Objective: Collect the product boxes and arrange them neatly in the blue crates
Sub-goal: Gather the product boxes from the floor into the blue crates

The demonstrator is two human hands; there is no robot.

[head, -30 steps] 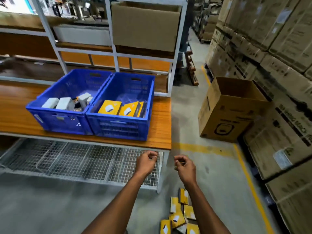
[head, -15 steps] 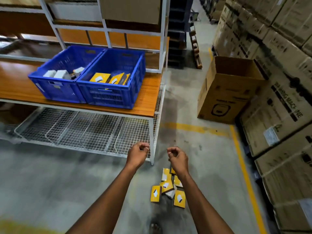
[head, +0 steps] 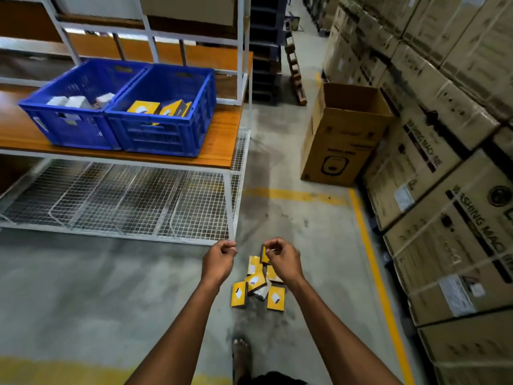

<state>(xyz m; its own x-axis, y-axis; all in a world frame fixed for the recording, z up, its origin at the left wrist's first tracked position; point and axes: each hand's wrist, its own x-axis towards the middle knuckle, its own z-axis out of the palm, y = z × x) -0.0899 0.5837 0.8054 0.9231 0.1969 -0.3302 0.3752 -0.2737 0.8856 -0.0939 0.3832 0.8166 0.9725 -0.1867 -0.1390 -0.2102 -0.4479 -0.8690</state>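
Observation:
Several yellow product boxes point(head: 276, 298) lie in a loose pile on the concrete floor, just below and between my hands. My left hand point(head: 219, 261) and my right hand point(head: 283, 259) are both held out in front of me with curled fingers and hold no box. Two blue crates stand side by side on the wooden table point(head: 219, 145). The right crate point(head: 158, 137) holds a few yellow boxes point(head: 143, 108). White boxes point(head: 76, 101) sit in the left crate point(head: 69, 129).
A wire mesh shelf point(head: 125, 201) runs under the table. An open brown carton point(head: 344, 140) stands on the floor at the right, next to a tall stack of large cartons point(head: 444, 162). My bare foot point(head: 241, 348) is behind the pile.
The view has drawn back from the table and tilted down. The crates look farther away and the whole floor pile is now in sight. Both hands stay curled.

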